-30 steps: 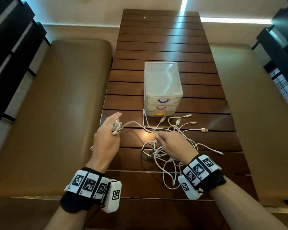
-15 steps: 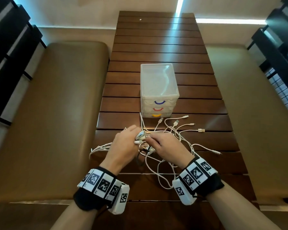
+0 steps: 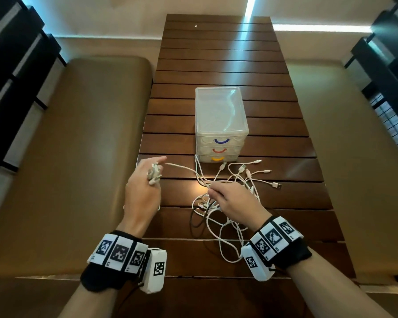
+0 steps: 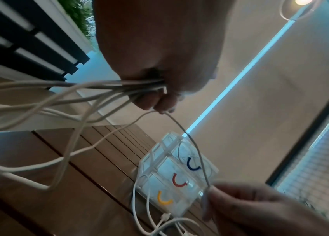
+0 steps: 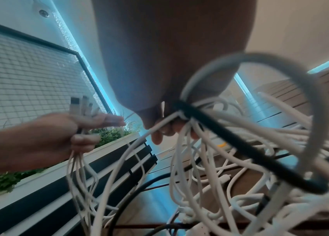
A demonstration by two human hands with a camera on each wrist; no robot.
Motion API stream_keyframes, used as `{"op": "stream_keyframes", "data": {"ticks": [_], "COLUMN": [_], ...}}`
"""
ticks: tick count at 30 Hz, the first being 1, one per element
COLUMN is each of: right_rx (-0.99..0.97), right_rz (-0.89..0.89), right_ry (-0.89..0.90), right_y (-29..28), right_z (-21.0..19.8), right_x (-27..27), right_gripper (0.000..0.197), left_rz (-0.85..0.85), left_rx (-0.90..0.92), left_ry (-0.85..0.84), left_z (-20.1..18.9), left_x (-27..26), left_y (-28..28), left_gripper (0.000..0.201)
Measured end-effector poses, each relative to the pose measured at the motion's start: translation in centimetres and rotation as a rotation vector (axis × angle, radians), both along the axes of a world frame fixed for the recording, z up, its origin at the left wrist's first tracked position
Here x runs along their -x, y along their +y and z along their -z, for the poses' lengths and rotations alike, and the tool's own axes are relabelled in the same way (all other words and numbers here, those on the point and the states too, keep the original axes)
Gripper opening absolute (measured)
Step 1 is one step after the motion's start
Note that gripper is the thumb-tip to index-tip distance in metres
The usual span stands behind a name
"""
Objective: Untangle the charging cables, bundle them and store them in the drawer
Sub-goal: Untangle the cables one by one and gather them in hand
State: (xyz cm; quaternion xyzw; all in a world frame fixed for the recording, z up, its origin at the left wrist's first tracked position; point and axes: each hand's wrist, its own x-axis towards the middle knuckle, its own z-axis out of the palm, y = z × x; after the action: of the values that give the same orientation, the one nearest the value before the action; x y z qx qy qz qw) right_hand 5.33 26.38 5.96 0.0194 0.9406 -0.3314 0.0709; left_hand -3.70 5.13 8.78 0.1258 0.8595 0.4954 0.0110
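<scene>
A tangle of white charging cables (image 3: 225,214) with one dark cable lies on the slatted wooden table (image 3: 216,70). My left hand (image 3: 145,184) is lifted at the table's left edge and grips several gathered cable ends (image 3: 154,174), (image 5: 79,103); their strands hang below it (image 4: 74,89). My right hand (image 3: 230,200) pinches one cable (image 3: 186,169) that runs taut from the left hand, and it holds strands of the tangle (image 5: 189,127). A clear drawer unit (image 3: 221,120) with blue, red and yellow handles stands just beyond, all drawers closed.
Loose cable plugs (image 3: 276,185) fan out right of the tangle, in front of the drawer unit. Tan padded benches (image 3: 67,157) flank the table on both sides. Dark slatted chair backs (image 3: 9,65) stand at the far left and right.
Half a second ago both hands met over the tangle. My left hand has since drawn up and to the left with its cable ends, stretching one cable between the hands.
</scene>
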Motion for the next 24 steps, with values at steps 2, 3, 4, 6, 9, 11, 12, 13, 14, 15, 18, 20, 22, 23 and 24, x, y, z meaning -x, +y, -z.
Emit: {"op": "stream_keyframes", "data": {"ticks": [2,3,4,6,9,11,12,13,14,15,18,20,22,23,24], "right_rx": [-0.03,-0.033,-0.033,-0.034,-0.043,-0.053,-0.056,-0.06,-0.072,-0.089,-0.12,-0.095,-0.076,-0.075,-0.077], "right_rz": [-0.008,-0.014,-0.027,-0.058,-0.056,-0.059,-0.065,-0.068,-0.066,-0.063,-0.021,0.032,0.058,0.059,0.056], "right_ry": [0.026,0.046,0.067,0.091,0.056,0.035,0.031,0.026,0.015,0.002,-0.035,-0.035,-0.028,-0.03,-0.032], "right_y": [-0.4,-0.7,-1.0,-1.3,-1.0,-0.8,-0.7,-0.7,-0.7,-0.6,0.2,0.7,0.9,0.9,0.9], "right_z": [0.1,0.0,-0.2,-0.5,-0.8,-0.8,-0.7,-0.7,-0.6,-0.5,0.0,0.2,0.4,0.4,0.4], "right_x": [0.0,0.0,0.0,-0.1,-0.4,-0.5,-0.5,-0.4,-0.3,-0.2,-0.1,-0.3,-0.6,-0.7,-0.8], "right_gripper": [0.022,0.02,0.018,0.018,0.023,0.026,0.026,0.025,0.023,0.022,0.023,0.025,0.028,0.029,0.03], "left_rz": [0.22,0.338,0.431,0.499,0.492,0.498,0.483,0.448,0.391,0.319,0.048,-0.095,-0.219,-0.262,-0.284], "left_rx": [0.046,0.091,0.163,0.365,0.595,0.597,0.54,0.455,0.343,0.209,-0.196,-0.432,-0.46,-0.377,-0.252], "left_ry": [0.059,0.04,0.013,-0.033,-0.069,-0.043,-0.035,-0.048,-0.074,-0.093,-0.213,-0.292,-0.291,-0.264,-0.225], "left_z": [-0.5,-0.8,-0.9,-0.7,-0.5,-0.5,-0.4,-0.3,-0.2,-0.4,-1.9,-3.1,-2.9,-2.4,-1.6], "left_x": [-0.8,-1.4,-1.8,-2.1,-1.7,-1.6,-1.5,-1.4,-1.1,-0.8,0.4,1.3,2.4,2.8,3.0], "left_y": [0.7,1.2,1.7,2.3,2.5,2.4,2.1,1.7,1.2,0.7,-0.8,-2.1,-3.6,-4.3,-4.8], "left_gripper": [0.059,0.066,0.069,0.062,0.038,0.025,0.026,0.026,0.023,0.024,0.038,0.033,0.031,0.029,0.026]}}
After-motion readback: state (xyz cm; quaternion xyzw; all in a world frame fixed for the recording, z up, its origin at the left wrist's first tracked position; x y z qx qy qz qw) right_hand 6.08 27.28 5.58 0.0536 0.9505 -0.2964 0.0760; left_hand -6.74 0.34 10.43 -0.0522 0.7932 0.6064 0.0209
